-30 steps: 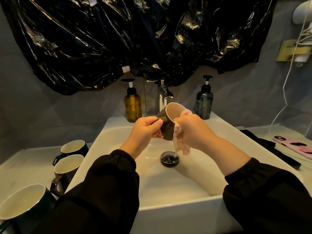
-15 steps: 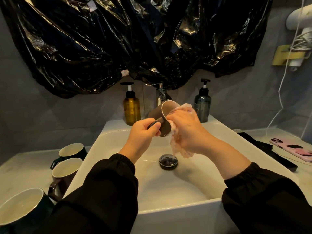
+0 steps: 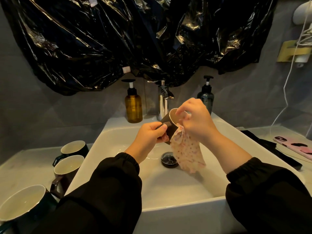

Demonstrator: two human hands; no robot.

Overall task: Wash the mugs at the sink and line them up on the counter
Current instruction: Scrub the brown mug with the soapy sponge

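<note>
Head view only. Seeing left hand [image 3: 148,134] with fingers clamped on the handle of brown mug [image 3: 168,122], held in the air over the sink [image 3: 118,132] basin, just in front of faucet [image 3: 163,98] and above drain [image 3: 169,159]. Tipped on its side, mouth toward right hand [image 3: 197,119], presumably to give wiping access and keep drips in the basin. Right-hand fingers curled and pinching spotted cloth [image 3: 187,149] at the mug's rim, upper part bunched at the mouth, rest hanging below the mug, over the drain. Gripping by the handle likely leaves body and rim free for the cloth. Judging step: wiping rim or inside, not yet rinsed or set down. No stream visible at faucet; can't tell if running. Also counting three upright mugs on tabletop [image 3: 25,159], left of the sink, in a rough line along its outer wall: far mug [image 3: 74,147], middle mug [image 3: 68,166], near mug [image 3: 22,203] at the near-left corner. Pale insides; can't tell washed or waiting. Amber bottle [image 3: 133,107] and dark bottle [image 3: 206,97] flanking faucet on the back ledge. Phone [image 3: 295,146] toward the tabletop's right edge, well apart from the splash zone. Next: probably rinse, then park beside the others; risk of a wet handle slipping.
</note>
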